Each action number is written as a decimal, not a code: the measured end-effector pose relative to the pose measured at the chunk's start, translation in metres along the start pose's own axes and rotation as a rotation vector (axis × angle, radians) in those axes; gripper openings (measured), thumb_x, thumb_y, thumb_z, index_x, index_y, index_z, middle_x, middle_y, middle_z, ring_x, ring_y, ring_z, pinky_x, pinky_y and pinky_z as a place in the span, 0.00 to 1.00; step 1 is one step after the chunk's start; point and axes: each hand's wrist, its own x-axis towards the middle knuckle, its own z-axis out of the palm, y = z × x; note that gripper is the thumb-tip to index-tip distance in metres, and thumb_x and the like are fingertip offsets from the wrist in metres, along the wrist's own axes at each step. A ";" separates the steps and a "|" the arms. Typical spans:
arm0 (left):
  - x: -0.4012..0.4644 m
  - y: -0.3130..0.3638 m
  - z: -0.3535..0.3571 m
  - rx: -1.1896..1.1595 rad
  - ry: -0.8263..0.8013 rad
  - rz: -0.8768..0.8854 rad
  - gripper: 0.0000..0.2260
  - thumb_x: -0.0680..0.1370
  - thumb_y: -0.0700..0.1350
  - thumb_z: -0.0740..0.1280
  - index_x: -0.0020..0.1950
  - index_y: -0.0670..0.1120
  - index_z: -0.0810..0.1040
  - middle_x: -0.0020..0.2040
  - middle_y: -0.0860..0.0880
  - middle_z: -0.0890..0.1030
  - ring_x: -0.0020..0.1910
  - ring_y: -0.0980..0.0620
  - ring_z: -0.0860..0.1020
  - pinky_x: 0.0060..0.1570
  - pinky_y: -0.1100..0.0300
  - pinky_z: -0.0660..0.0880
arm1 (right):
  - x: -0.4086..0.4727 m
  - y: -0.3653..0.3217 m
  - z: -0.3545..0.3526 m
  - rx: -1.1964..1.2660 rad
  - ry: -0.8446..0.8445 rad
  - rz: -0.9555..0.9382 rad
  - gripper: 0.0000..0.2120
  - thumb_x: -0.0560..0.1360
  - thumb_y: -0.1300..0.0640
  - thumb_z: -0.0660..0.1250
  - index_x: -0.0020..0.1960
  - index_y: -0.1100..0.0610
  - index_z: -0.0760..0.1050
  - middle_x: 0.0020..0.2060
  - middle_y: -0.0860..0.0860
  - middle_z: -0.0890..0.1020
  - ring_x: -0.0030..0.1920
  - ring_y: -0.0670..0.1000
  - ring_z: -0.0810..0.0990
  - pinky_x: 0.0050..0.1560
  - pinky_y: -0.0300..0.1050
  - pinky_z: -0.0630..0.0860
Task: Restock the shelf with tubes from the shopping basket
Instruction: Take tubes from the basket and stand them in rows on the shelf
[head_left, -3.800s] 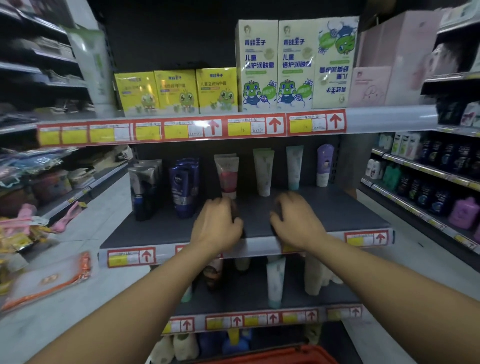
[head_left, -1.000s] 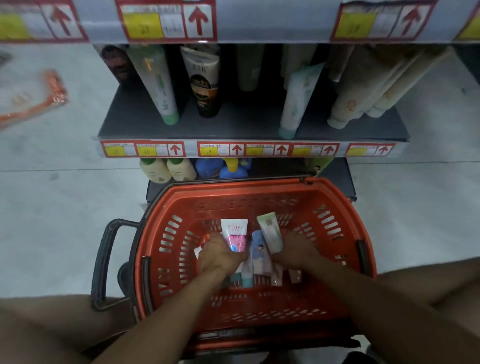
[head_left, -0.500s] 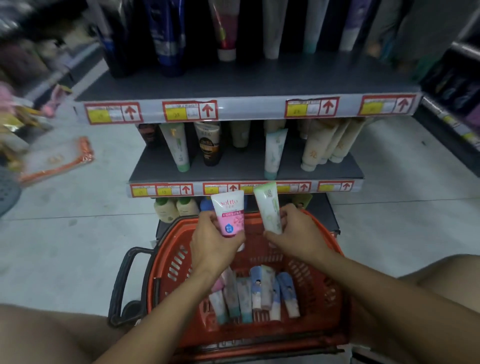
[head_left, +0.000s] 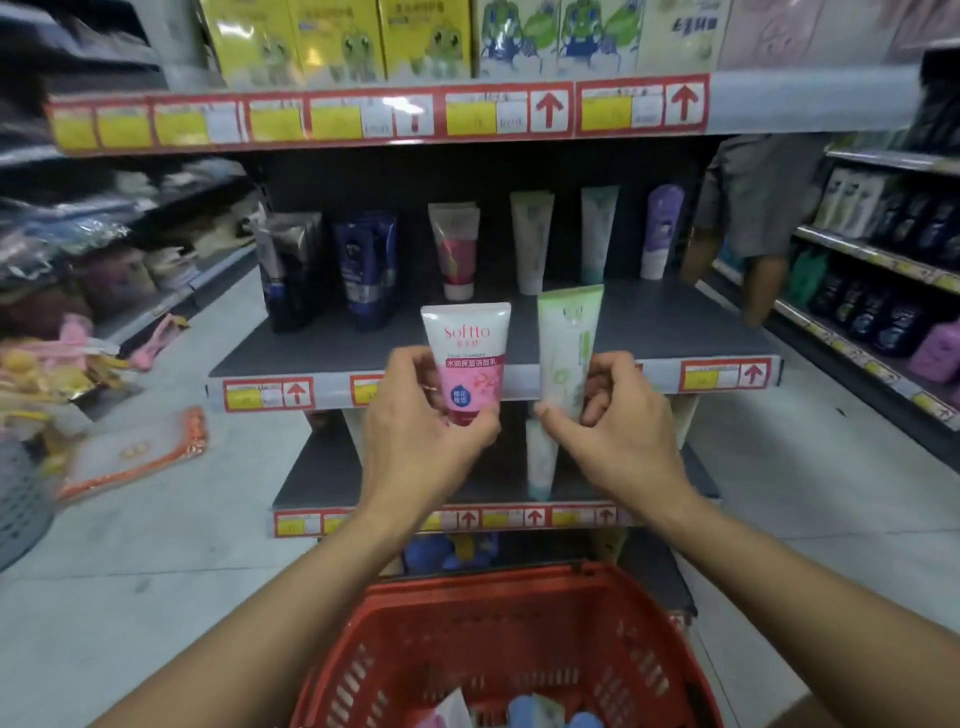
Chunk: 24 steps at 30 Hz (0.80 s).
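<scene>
The left hand (head_left: 415, 415) squeezed a pink tube (head_left: 469, 358) and the right hand (head_left: 613, 415) a green tube (head_left: 566, 348) — caps down, ready to stand on the shelf (head_left: 649, 332) just ahead — above the basket (head_left: 498, 644).

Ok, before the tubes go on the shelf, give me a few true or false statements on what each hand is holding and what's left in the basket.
1. The left hand holds a pink and white tube. True.
2. The right hand is empty. False: it grips a pale green tube.
3. Both held tubes already stand on the shelf. False: both are in the air in front of its edge.
4. The red basket holds more items. True: a few show at the bottom edge of the picture.
5. The shelf in front of the hands has no tubes on it. False: several stand along the back, including a purple tube.
</scene>
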 end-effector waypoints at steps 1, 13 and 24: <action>0.012 0.005 0.000 0.003 0.003 0.020 0.28 0.67 0.53 0.82 0.61 0.56 0.71 0.51 0.58 0.81 0.46 0.61 0.81 0.43 0.65 0.79 | 0.012 -0.003 -0.001 0.004 0.034 -0.006 0.25 0.68 0.40 0.78 0.57 0.47 0.71 0.44 0.43 0.79 0.41 0.44 0.79 0.42 0.48 0.81; 0.116 0.003 0.039 0.115 -0.013 0.021 0.31 0.67 0.54 0.81 0.65 0.53 0.71 0.55 0.53 0.81 0.52 0.54 0.82 0.47 0.60 0.77 | 0.115 0.005 0.013 -0.089 0.071 0.094 0.24 0.69 0.41 0.78 0.55 0.48 0.68 0.52 0.50 0.82 0.53 0.54 0.82 0.51 0.55 0.81; 0.112 -0.017 0.061 0.196 0.007 -0.034 0.35 0.67 0.59 0.80 0.68 0.52 0.67 0.59 0.50 0.80 0.58 0.49 0.80 0.54 0.48 0.81 | 0.118 0.025 0.032 -0.182 -0.010 0.115 0.24 0.68 0.43 0.78 0.55 0.52 0.72 0.50 0.50 0.78 0.51 0.53 0.80 0.50 0.53 0.80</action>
